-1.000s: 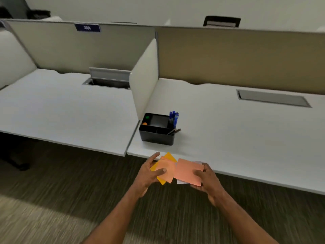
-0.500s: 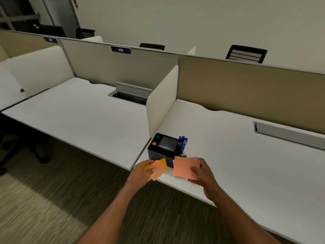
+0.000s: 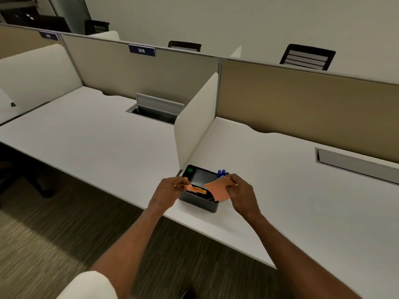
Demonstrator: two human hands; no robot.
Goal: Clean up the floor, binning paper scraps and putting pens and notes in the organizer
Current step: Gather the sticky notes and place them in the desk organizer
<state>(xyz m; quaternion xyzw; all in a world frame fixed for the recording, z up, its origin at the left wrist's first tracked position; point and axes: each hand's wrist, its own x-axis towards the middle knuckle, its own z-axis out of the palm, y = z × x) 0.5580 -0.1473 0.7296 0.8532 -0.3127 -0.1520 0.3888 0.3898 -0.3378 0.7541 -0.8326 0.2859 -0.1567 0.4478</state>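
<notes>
Pinching orange notes (image 3: 195,188) over organizer (image 3: 198,203) with left hand (image 3: 166,193), right hand (image 3: 240,192) gripping salmon note (image 3: 217,189), pens (image 3: 222,172) half hidden behind

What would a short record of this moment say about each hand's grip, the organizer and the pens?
left grip: pinches orange notes over the organizer's near side
right grip: pinches a salmon note above the organizer
organizer: black, at the white desk edge, beside a divider
pens: blue, standing at its far right corner
progress: notes not yet let go
</notes>
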